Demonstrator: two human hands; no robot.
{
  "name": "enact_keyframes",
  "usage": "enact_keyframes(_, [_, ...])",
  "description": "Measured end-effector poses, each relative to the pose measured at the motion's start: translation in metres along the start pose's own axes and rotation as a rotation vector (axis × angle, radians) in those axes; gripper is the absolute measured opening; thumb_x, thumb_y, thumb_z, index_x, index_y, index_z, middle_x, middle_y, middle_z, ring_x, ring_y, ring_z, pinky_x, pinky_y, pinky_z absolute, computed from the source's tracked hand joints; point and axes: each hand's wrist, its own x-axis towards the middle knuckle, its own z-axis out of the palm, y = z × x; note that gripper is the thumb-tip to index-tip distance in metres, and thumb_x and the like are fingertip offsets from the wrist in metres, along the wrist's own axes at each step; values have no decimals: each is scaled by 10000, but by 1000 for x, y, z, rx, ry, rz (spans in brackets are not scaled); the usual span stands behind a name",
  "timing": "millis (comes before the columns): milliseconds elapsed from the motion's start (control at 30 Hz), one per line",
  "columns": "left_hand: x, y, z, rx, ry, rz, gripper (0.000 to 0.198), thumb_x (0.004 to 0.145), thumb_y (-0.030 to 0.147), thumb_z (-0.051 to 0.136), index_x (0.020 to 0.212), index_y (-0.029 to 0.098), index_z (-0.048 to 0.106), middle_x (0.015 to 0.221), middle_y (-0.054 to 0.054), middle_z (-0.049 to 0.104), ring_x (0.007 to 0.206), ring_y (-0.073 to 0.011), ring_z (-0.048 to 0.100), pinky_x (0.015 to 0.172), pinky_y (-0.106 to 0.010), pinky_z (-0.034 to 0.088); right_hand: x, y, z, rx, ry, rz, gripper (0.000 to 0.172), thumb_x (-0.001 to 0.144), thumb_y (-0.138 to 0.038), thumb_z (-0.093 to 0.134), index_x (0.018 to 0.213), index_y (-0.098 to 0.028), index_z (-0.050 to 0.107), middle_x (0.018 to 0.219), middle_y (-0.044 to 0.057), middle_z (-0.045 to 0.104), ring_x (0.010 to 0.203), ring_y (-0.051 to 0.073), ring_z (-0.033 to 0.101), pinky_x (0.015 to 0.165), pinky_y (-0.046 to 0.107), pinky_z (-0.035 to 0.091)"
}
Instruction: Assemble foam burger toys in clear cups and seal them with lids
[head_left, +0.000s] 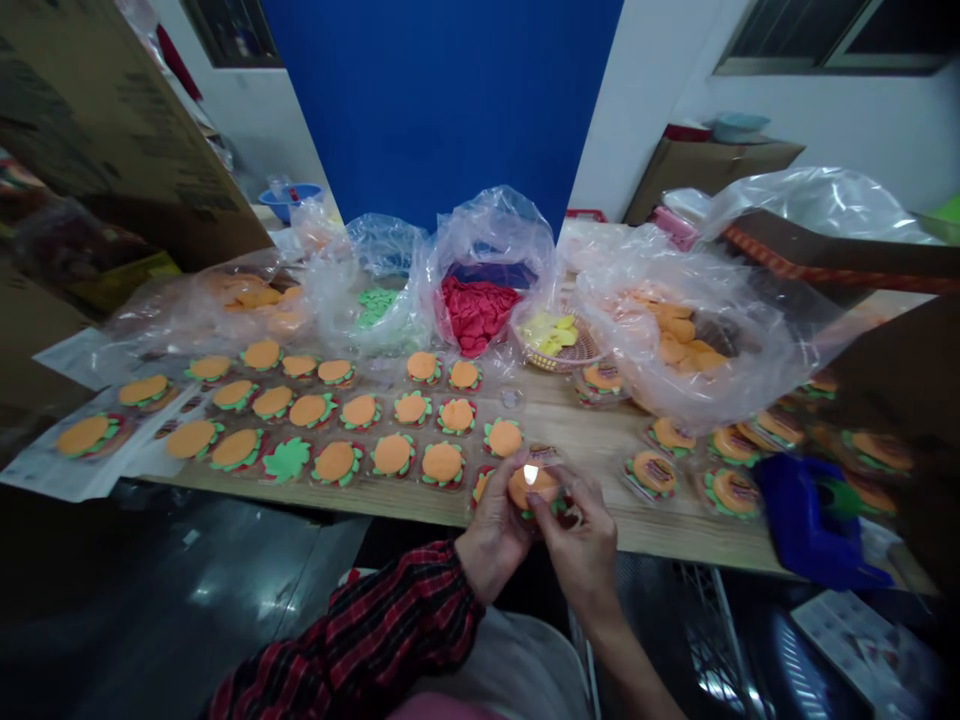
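At the table's front edge, both hands are closed around a toy burger in a clear plastic case (541, 487). Its top bun is orange with green below it, and a bright glare shows on the case. My left hand (493, 535) grips it from the left side, and my right hand (586, 540) has its fingers on the right side and front. Just behind them lies an open-looking case with an orange bun (502, 437). To the left, rows of similar toy burgers (392, 455) sit in clear trays, one showing a green leaf-shaped piece (287, 460) on top.
Plastic bags along the back hold red pieces (478, 312), green pieces (375, 305) and orange buns (682, 340). A basket (581, 352) contains yellow pieces. Packed burgers (650, 472) and a blue tape dispenser (810, 525) occupy the right. Cardboard boxes (120, 130) flank the table.
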Motion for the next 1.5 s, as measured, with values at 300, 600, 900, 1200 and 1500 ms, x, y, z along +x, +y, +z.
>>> enact_keyframes(300, [-6, 5, 6, 91, 26, 36, 255, 668, 319, 639, 847, 138, 631, 734, -29, 666, 613, -145, 600, 562, -257, 448, -2, -1, -3, 27, 134, 80, 115, 799, -277, 577, 843, -177, 612, 865, 53, 633, 853, 207, 583, 827, 378, 439])
enact_keyframes(600, [-4, 12, 2, 69, 23, 53, 261, 669, 275, 627, 889, 133, 629, 754, -38, 681, 665, -162, 622, 602, -266, 470, -7, 6, -7, -43, 105, -99, 176, 841, -237, 539, 984, -181, 626, 983, 97, 624, 998, 232, 538, 873, 442, 434])
enact_keyframes(900, [-3, 17, -3, 96, 47, 97, 200, 655, 192, 621, 847, 135, 622, 771, -41, 681, 654, -164, 625, 602, -275, 479, -25, 12, -10, -275, -15, -368, 339, 840, -152, 518, 1167, -223, 572, 1166, 75, 623, 1239, 282, 417, 1022, 609, 222])
enact_keyframes(1200, [-10, 27, -2, 311, 11, 58, 274, 569, 109, 628, 841, 128, 603, 775, -72, 668, 736, -218, 640, 744, -381, 487, 8, 46, -36, -88, 166, -169, 115, 834, -210, 538, 751, -182, 612, 826, 60, 660, 875, 202, 609, 825, 406, 477])
enact_keyframes(1500, [-6, 14, -10, 524, -172, 101, 359, 553, 105, 703, 904, 131, 631, 855, -77, 658, 756, -199, 610, 688, -317, 478, 57, 39, -38, 206, -261, 151, 336, 842, -422, 479, 702, -152, 621, 731, 43, 590, 637, 141, 549, 495, 230, 459])
